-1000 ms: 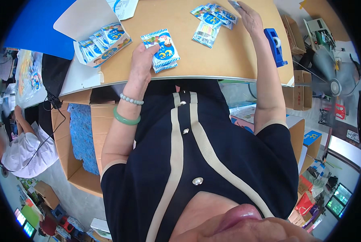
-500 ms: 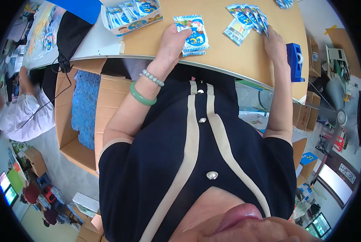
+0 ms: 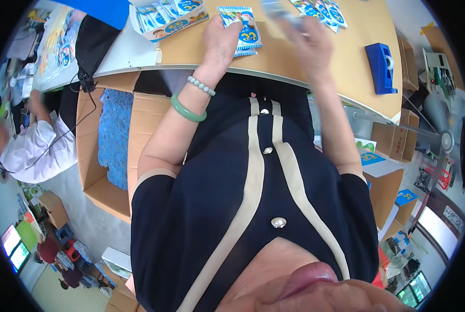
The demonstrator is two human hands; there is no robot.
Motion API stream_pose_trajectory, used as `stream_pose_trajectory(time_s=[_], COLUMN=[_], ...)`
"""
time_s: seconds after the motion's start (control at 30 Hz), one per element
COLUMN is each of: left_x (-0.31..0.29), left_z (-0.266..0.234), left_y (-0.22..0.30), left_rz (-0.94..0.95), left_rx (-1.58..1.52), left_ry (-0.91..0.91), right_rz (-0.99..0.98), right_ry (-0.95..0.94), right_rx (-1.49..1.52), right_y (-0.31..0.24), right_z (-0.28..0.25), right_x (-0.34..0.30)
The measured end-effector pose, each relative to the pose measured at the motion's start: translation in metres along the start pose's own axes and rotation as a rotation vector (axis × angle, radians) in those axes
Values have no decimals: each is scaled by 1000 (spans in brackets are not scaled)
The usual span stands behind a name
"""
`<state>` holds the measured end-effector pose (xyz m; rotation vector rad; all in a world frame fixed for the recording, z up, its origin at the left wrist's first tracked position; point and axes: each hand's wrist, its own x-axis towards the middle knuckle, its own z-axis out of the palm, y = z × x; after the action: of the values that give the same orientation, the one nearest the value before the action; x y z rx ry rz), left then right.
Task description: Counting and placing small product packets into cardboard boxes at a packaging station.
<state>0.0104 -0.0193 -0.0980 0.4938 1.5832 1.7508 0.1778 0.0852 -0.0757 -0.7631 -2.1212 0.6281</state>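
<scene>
My left hand point(image 3: 219, 44) grips a small stack of blue-and-white packets point(image 3: 249, 32) at its left edge, thumb on top. Blurred by motion, my right hand point(image 3: 313, 49) is over the table to the right of that stack. A smeared blue-and-white packet point(image 3: 277, 10) extends from its fingers toward the left. Several more packets point(image 3: 330, 14) lie fanned out behind and to the right of this hand. At the back left, an open display box point(image 3: 179, 27) holds a row of like packets.
A blue tape dispenser point(image 3: 382, 67) stands near the table's point(image 3: 347, 78) right end. Below the table's left part, an open carton point(image 3: 95, 179) holds blue bumpy material point(image 3: 113, 138). A black cable point(image 3: 89, 112) hangs near it. At the left is another person in white point(image 3: 37, 151).
My right hand has moved left from the fanned packets toward the stack, with a packet in its fingers. My left hand keeps its grip. The whole view has shifted slightly.
</scene>
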Motion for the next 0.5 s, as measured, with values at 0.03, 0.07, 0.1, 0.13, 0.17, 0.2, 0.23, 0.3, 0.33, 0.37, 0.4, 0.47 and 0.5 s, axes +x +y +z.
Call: stream_pose_trajectory(time_s=[0.03, 0.07, 0.1, 0.13, 0.17, 0.2, 0.23, 0.3, 0.33, 0.37, 0.4, 0.47, 0.5], left_x=[-2, -4, -5, -3, -2, -1, 1, 4, 2, 0, -3, -10, -11], left_z=[4, 6, 7, 5, 3, 1, -1, -7, -6, -4, -2, 2, 3], left_y=[0, 1, 1, 0, -1, -2, -3, -5, -3, -2, 1, 5, 8], left_rz=[64, 130, 196, 202, 188, 173, 157, 150, 138, 125, 122, 166, 189], left_rx=[122, 243, 362, 365, 268, 171, 73, -13, -101, -189, -188, -73, -17], left_ry=[45, 92, 140, 144, 90, 34, -22, -44, -76, -109, -116, -171, -192], right_rz=[-138, -277, -277, -214, -152, -90, -93, -118, -125, -122, -93, -35, -32], right_ry=[-14, -28, -22, -82, -143, -205, -205, -129, -87, -83, -88, -93, -93], right_rx=[-103, -206, -206, -160, -112, -65, -62, 57, 111, 108, 154, 247, 247], right_y=[-13, -19, -21, -24, -27, -29, -31, -33, -31, -30, -29, -26, -24], right_z=[18, 30, 33, 36, 39, 41, 41, 40, 39, 40, 41, 41, 39], right_x=[-2, -6, -9, -13, -18, -22, -24, -27, -28, -28, -29, -29, -29])
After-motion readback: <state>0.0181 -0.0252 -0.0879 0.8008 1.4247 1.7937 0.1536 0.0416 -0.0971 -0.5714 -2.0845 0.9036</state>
